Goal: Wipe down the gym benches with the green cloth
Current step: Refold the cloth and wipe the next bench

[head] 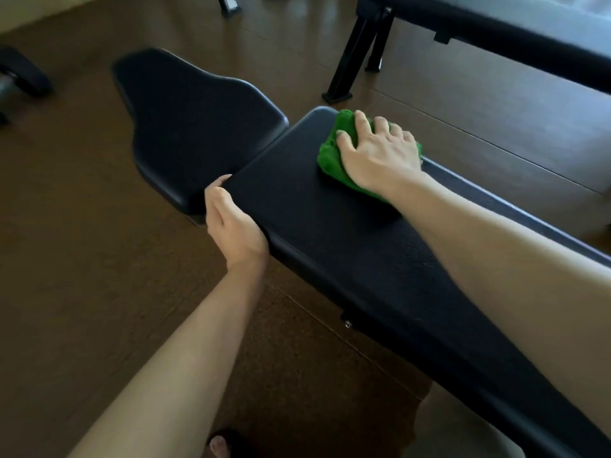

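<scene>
The right hand (377,157) lies palm down on the green cloth (332,157), its fingers (362,122) spread and curled over the bunched fabric, pressing it onto the long back pad (330,226) of the black bench. The cloth bulges out past the fingertips toward the pad's far corner and shows again along the thumb side and under the wrist; a sliver of green also peeks out beyond the little finger at the pad's far edge. The left hand (233,223) grips the near corner of the same pad, thumb lying along the top edge and the other fingers wrapped down over the side, closed on the padding itself. Just beyond the left thumb tip runs the narrow gap between this pad and the seat pad (185,127), which widens and then narrows away from the hands. Well beyond the right fingertips stand the black legs (360,51) of a second bench (496,31), on the brown floor (82,242). A bare toe (220,446) shows at the bottom edge, below the left forearm
</scene>
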